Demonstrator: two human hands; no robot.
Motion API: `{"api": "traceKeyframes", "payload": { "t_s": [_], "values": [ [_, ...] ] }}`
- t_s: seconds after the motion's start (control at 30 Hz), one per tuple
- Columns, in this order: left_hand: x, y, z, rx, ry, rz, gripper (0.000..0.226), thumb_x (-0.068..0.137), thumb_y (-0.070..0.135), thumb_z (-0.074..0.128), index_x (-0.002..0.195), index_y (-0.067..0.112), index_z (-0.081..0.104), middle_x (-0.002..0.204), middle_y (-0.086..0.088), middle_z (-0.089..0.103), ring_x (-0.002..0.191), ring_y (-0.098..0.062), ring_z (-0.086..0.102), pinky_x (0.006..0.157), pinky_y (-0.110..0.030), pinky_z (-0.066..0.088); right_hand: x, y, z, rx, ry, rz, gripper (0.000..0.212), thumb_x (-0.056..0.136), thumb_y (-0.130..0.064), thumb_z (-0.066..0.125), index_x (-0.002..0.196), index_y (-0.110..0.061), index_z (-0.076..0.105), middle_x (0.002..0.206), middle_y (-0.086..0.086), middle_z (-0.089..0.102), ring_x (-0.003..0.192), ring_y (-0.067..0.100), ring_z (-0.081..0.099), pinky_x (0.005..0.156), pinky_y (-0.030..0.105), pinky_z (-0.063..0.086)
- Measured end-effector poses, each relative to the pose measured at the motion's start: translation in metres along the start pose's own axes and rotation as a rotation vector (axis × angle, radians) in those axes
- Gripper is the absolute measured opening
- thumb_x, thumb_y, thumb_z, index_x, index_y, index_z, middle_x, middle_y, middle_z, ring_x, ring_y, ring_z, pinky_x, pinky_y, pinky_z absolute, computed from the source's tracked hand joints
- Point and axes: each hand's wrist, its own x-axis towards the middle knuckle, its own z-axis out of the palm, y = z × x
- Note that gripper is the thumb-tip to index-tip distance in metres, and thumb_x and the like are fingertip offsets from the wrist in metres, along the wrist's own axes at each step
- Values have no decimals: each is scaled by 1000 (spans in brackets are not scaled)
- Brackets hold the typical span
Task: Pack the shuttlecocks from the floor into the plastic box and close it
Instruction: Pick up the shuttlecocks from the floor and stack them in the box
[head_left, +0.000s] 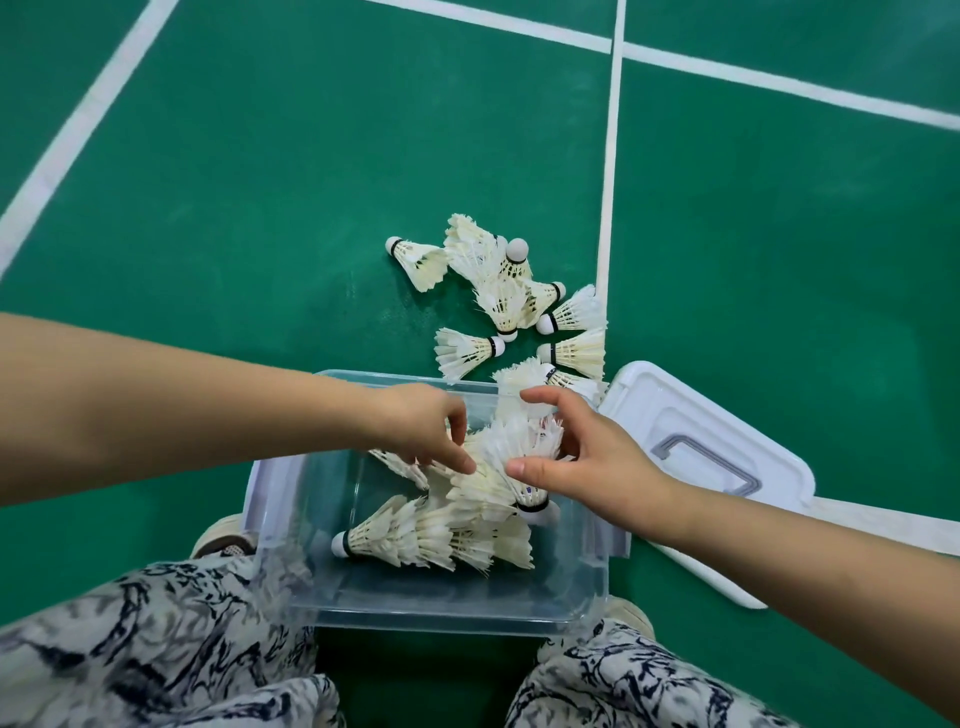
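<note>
Head view: the packing step was in hand, not closing. The clear plastic box (447, 613) was set on the green court floor (260, 208) between the knees, with its top off. The right hand (587, 457) was curled round the feather skirt of a held stack (511, 462) of shuttlecocks over the box's far half, thumb and fingers on it. The left hand (426, 436) was laid on the same feathers from the other side, fingers bent; pinch or mere touch could not be told. A nested row (431, 538) was already laid on the box bottom. A loose cluster of floor shuttlecocks (509, 301) was left just beyond the far rim. The lid (675, 415), white with a grey handle (665, 452), was parked on the floor just beside the box's right side.

Next move, as judged: the stack to be lowered beside the row without the feathers being crushed, then the cluster to be fetched, the lid last.

Writing: small coloured marks were seen near the held stack's cork band, unreadable. No brand could be made out.
</note>
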Motion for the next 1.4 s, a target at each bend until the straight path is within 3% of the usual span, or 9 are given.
{"api": "traceKeyframes", "payload": {
  "t_s": [0.17, 0.37, 0.5, 0.63, 0.7, 0.77, 0.93, 1.17, 1.4],
  "values": [
    [-31, 8, -13, 243, 114, 198, 41, 76, 36, 70, 110, 24, 49, 93, 9, 56, 76, -13, 53, 66, -24, 42, 1, -4, 3, -16, -21, -4, 66, 75, -37, 73, 130, -34, 37, 76, -5, 48, 66, 5, 45, 65, 23, 40],
    [-67, 3, -9, 429, 371, 515, 45, 77, 45, 65, 116, 27, 50, 113, 9, 46, 99, -5, 39, 77, -15, 26, 7, -12, 10, -27, -33, 6, 72, 74, -39, 73, 132, -33, 32, 77, -9, 49, 67, 5, 49, 63, 19, 41],
    [-69, 5, -12, 452, 361, 553, 28, 84, 41, 58, 101, 20, 62, 99, 6, 57, 86, -6, 42, 70, -19, 27, 11, -22, 16, -21, -64, -21, 74, 72, -39, 75, 132, -33, 31, 75, -15, 53, 63, -3, 53, 59, 11, 40],
    [-70, 2, -16, 489, 312, 532, 23, 87, 38, 54, 94, 19, 63, 86, 6, 55, 71, -8, 42, 66, -25, 35, 15, -28, 19, 1, -83, -24, 80, 71, -37, 76, 136, -33, 29, 76, -16, 56, 64, -7, 56, 61, 9, 42],
    [-71, -2, -16, 467, 302, 557, 19, 87, 35, 55, 88, 18, 63, 78, 9, 50, 68, -10, 43, 62, -24, 35, 17, -29, 21, 12, -108, -22, 80, 71, -34, 76, 136, -34, 29, 78, -17, 57, 68, -7, 59, 69, 11, 46],
    [-73, -8, -15, 425, 345, 570, 19, 83, 34, 54, 79, 17, 63, 70, 8, 49, 64, -12, 44, 57, -19, 32, 17, -29, 24, 50, -142, -18, 79, 72, -27, 77, 135, -36, 30, 92, -15, 58, 85, 2, 64, 87, 26, 52],
    [-75, -21, -14, 259, 501, 392, 17, 70, 32, 46, 57, 20, 46, 58, -1, 50, 56, -13, 43, 56, -30, 39, 23, -28, 24, 86, -131, -39, 66, 75, -19, 74, 122, -42, 32, 110, -9, 57, 103, 14, 62, 97, 40, 49],
    [-47, -37, 10, -42, 368, 75, 27, 76, 14, 57, 51, 20, 51, 55, 3, 60, 50, -5, 61, 59, -21, 48, 26, -17, 19, 142, -68, -33, 48, 80, -18, 69, 109, -44, 41, 101, -6, 59, 97, 22, 63, 94, 43, 50],
    [-35, -42, 32, -438, 334, -18, 23, 80, 9, 59, 59, 15, 55, 57, 3, 58, 49, -7, 62, 47, -18, 47, 23, -10, 16, 131, -55, -33, 43, 81, -16, 67, 101, -46, 44, 96, -7, 59, 85, 16, 60, 91, 38, 49]
  ]
}}
